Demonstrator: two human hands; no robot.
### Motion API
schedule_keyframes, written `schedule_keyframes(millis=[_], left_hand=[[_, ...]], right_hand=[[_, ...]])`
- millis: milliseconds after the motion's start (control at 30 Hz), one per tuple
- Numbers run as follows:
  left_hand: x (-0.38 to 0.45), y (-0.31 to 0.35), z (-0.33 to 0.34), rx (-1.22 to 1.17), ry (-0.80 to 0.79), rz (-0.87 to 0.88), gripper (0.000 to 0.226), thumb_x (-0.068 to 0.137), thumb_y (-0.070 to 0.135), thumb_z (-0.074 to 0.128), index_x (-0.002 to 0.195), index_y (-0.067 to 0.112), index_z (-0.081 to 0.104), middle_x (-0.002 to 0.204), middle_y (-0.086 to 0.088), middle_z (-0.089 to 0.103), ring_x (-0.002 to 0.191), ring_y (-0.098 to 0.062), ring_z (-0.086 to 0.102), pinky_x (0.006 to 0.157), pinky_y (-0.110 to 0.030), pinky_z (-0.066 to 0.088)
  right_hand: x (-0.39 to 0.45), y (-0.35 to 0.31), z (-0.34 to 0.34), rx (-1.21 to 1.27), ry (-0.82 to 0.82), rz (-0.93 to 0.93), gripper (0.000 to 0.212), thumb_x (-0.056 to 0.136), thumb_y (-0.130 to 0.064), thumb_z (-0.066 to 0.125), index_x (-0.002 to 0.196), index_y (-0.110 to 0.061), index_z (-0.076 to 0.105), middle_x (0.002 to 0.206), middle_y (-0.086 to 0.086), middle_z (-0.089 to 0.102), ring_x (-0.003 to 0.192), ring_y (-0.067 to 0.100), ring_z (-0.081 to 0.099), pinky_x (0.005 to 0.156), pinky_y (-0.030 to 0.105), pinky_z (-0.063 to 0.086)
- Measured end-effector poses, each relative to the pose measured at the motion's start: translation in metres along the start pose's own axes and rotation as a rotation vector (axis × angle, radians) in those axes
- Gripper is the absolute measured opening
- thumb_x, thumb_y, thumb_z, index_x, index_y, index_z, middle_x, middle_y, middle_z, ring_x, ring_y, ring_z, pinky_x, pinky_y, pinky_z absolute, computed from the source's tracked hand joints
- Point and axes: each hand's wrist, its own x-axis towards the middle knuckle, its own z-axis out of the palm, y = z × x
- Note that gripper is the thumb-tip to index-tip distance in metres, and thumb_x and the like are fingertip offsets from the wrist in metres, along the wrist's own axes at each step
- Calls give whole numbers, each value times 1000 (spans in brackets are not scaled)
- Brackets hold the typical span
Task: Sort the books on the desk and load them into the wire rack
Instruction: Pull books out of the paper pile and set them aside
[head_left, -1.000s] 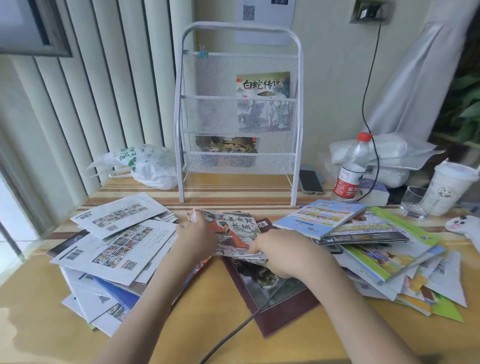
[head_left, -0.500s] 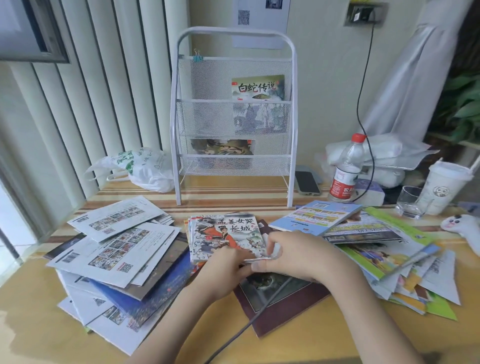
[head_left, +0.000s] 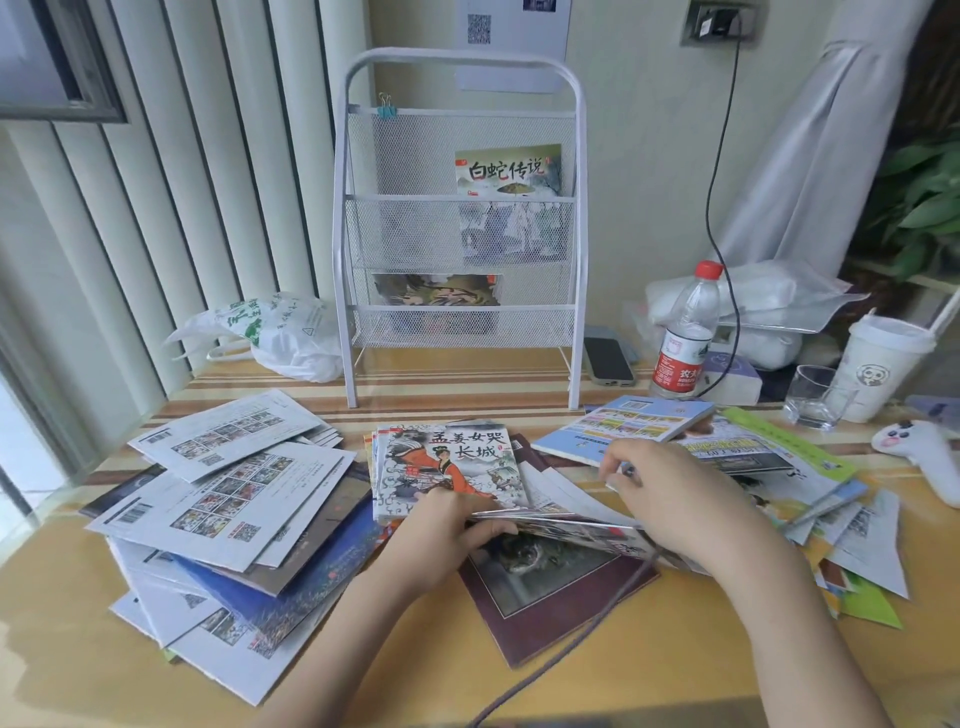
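Head view: the white wire rack (head_left: 460, 228) stands upright at the back of the desk (head_left: 597, 686) and serves as the landmark. Its upper pocket holds one book with a green-grey cover (head_left: 508, 170) on the right side; its lower pocket holds a second book (head_left: 436, 291), seen through the mesh.

Directly in front of the rack lies a small stack of picture books (head_left: 447, 467), the top cover showing a figure in an orange robe. The left hand (head_left: 447, 525) rests on the near edge of this stack, fingers curled around the edges of the books. The right hand (head_left: 660, 488), in front of the rack's right leg, pinches thin booklets with curled fingers and lifts their edges off the stack.

In front of the rack and to its left sprawls a heap of white-backed books (head_left: 228, 488). To its right front lies another heap topped by a blue book (head_left: 623, 423). Beside the rack's right leg lie a phone (head_left: 608, 361) and a water bottle (head_left: 685, 332); a plastic bag (head_left: 280, 332) sits at its left leg.
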Motion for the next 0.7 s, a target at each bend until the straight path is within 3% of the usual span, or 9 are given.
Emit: schedule_keyframes(millis=[67,200,300,367,500,567,600,667,700], left_hand=[[0,0,-2,3,-25,-13,30,88,42,61,85,13,71,65,-2,65,60,-15,54,61,-27,41],[0,3,-3,-3,2,7,23,88,36,63,79,16,69,54,12,53,54,-1,47,53,-14,33],[-1,4,-4,-13,7,27,25,89,38,61,92,17,73,74,3,70,67,-7,59,64,-25,44],[-3,5,-4,-51,35,39,31,89,40,58,89,12,72,76,-6,69,69,-19,60,65,-31,45],[-3,7,-10,-207,126,-52,41,87,37,59,76,-3,63,59,-15,52,54,-15,40,55,-32,32],[1,9,-15,-305,130,-125,35,89,25,63,59,8,56,50,-1,43,49,-10,36,52,-25,29],[1,10,-18,-350,129,-137,39,89,21,63,52,17,50,46,6,42,45,-5,35,49,-19,28],[2,14,-25,-490,128,-158,34,90,18,61,56,21,58,51,9,59,48,-2,54,53,-11,40],[2,15,-29,-575,133,-164,23,89,20,61,67,19,66,65,4,70,60,-8,66,60,-15,49]], right_hand=[[0,13,1,15,-26,50,17,95,-25,42,88,-35,53,74,-11,51,59,9,46,49,27,32],[1,26,10,48,-156,78,29,92,-11,44,95,-37,55,85,-10,51,67,10,52,53,26,40],[2,32,19,41,-280,114,53,82,9,34,100,-35,55,69,-14,39,54,7,43,48,24,34],[2,38,20,60,-284,122,59,81,12,30,107,-34,55,70,-9,37,56,14,43,52,27,34],[4,48,14,103,-205,121,77,81,15,37,133,-42,39,118,-1,46,76,13,51,53,26,42],[7,51,14,199,-162,117,78,84,9,48,140,-41,30,133,-1,43,92,14,55,61,26,49],[9,54,15,235,-117,102,74,85,1,58,142,-37,29,136,-2,42,103,16,54,74,28,51],[12,57,19,382,0,74,73,79,-22,75,140,-29,37,135,-8,43,116,12,49,92,31,43],[14,56,19,544,52,62,70,72,-30,80,134,-28,46,129,-14,48,114,7,51,93,29,43]])
